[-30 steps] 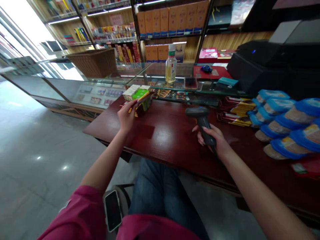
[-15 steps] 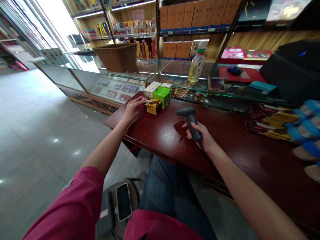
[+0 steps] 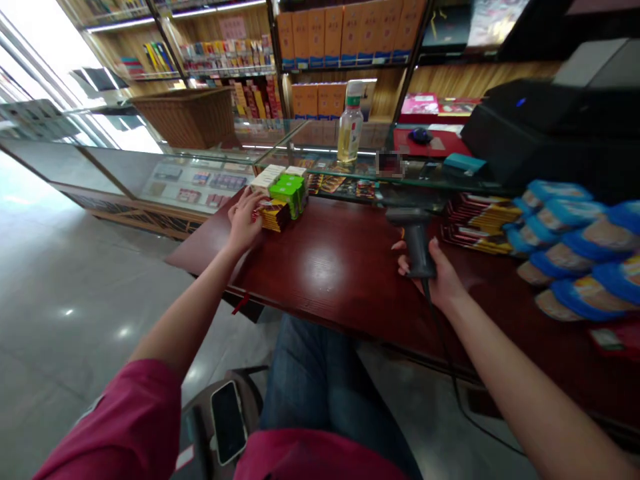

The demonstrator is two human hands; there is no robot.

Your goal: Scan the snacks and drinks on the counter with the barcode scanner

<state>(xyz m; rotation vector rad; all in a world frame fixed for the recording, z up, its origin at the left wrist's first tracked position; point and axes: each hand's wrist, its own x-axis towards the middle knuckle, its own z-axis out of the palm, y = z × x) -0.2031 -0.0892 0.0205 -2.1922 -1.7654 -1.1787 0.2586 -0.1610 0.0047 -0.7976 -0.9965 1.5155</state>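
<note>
My right hand (image 3: 434, 273) is wrapped around the handle of a dark grey barcode scanner (image 3: 416, 243), held upright over the red-brown desk. Its black cable hangs down past my wrist. At the desk's far left, my left hand (image 3: 245, 217) rests against a stack of yellow and dark red packets (image 3: 274, 215), fingers spread and partly bent over the near-left side. Touching or just behind that stack stand green boxes (image 3: 290, 190) and white boxes (image 3: 267, 177). Whether the left fingers grip any packet is hidden.
On the right of the desk (image 3: 320, 267) stand more packets (image 3: 480, 223) and stacked blue-lidded tubs (image 3: 575, 260). A glass counter behind carries a bottle (image 3: 350, 127), a wicker basket (image 3: 187, 117) and a mouse (image 3: 420, 136). A phone (image 3: 229, 421) lies on the seat beside my legs.
My right hand has carried the scanner to the right, toward the packets there. My left hand stays at the left stack, its fingers now lower on its side. The view has turned right.
</note>
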